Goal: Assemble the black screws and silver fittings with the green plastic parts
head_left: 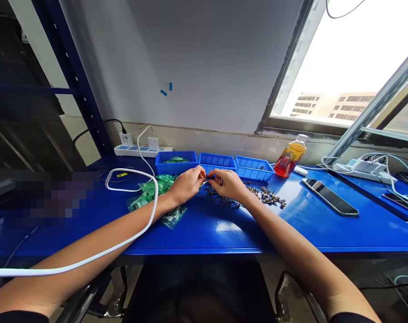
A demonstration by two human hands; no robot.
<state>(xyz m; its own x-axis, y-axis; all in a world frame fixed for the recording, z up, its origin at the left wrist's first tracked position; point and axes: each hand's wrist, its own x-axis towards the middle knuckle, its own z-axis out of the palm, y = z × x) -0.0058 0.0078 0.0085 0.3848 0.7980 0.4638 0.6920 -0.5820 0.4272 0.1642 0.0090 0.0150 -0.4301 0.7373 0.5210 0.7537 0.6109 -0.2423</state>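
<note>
My left hand and my right hand meet over the blue table, fingertips pinched close together. Between them is a small dark piece, too small to name; both hands seem to grip it. Below and right of my right hand lie loose small metal parts that look like screws or pins. Left of my left hand, and partly under it, sits a heap of green plastic packets. Just behind the hands stand three blue bins: a left bin with green packets inside, a middle bin and a right bin.
A bottle of red drink stands right of the bins, and a phone lies on the blue table. A white cable loops across my left forearm. Power strips sit along the wall and at far right.
</note>
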